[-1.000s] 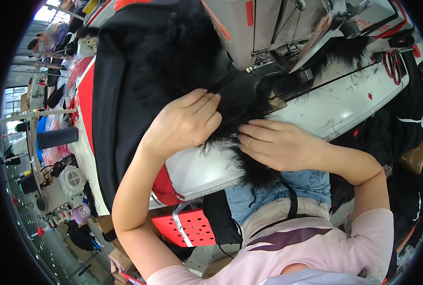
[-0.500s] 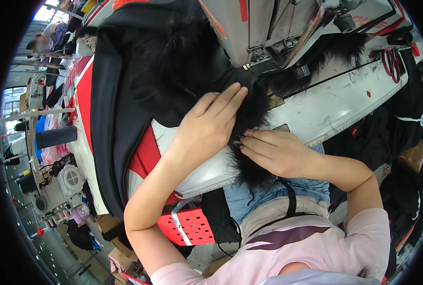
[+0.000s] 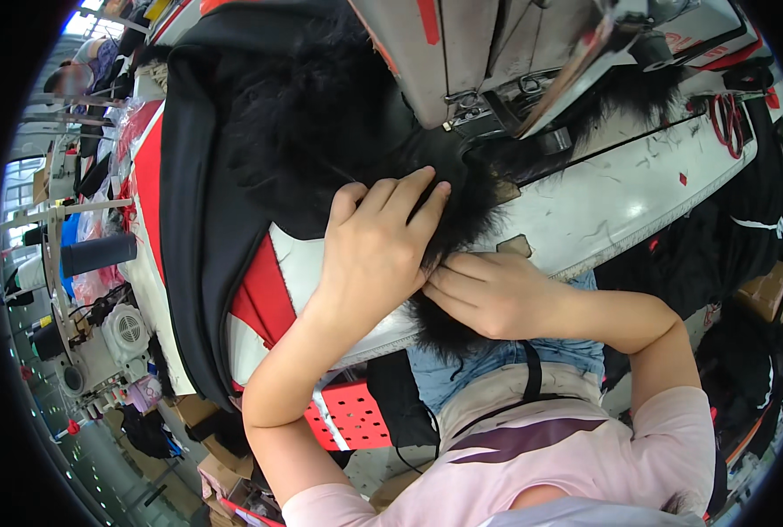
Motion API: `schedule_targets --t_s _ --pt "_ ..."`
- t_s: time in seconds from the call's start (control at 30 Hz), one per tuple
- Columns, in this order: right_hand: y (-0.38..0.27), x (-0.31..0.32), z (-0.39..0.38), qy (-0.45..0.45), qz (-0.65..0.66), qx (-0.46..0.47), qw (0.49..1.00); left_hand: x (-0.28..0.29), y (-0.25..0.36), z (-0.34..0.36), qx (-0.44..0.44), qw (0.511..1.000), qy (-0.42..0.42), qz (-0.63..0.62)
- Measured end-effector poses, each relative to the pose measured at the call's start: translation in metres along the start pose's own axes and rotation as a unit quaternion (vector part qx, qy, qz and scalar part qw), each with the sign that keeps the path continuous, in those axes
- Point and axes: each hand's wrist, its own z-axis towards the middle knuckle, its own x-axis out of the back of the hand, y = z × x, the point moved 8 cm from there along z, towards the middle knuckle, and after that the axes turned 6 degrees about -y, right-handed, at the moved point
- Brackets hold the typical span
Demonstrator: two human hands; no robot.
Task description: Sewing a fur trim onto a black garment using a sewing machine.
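Note:
Black cloth with a long-haired fur trim [image 3: 471, 211] lies under the head of a sewing machine [image 3: 449, 79] and runs down over the table's near edge. On the cloth just short of the needle area rests my left hand [image 3: 376, 241], its fingers apart and slightly bent, the thumb side hidden beneath. My right hand [image 3: 488, 294] is closed on the fur trim nearer my body, its fingertips meeting the left hand's edge. The smooth black cloth [image 3: 194, 184] spreads over the table's left side.
The white table [image 3: 611, 211] has a measuring tape along its front edge and loose fur tufts on it. Red cloth [image 3: 264, 294] shows at left. Red scissor handles [image 3: 727, 123] lie at the far right. Below the table is a red perforated panel [image 3: 356, 413].
My left hand has drawn slightly back toward me, its fingers more bent and spread. My right hand has moved left and a little nearer, up against the left. The cloth shifted slightly left.

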Motion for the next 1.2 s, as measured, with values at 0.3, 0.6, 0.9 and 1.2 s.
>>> schedule_targets --t_s 0.3,0.6,0.9,1.2 --pt "0.065 0.044 0.006 0.018 -0.035 -0.095 0.995 -0.012 0.009 -0.012 0.070 0.996 -0.032 0.054" --pt "0.073 0.023 0.001 -0.043 -0.103 -0.119 0.987 -0.013 0.004 -0.013 0.048 0.999 -0.005 0.020" --pt "0.108 0.047 0.000 -0.071 -0.195 -0.109 0.972 -0.012 0.003 -0.012 0.055 0.998 -0.011 0.035" --pt "0.127 0.053 -0.001 -0.092 -0.120 -0.024 0.988 -0.009 -0.007 -0.010 0.034 0.999 -0.015 0.002"
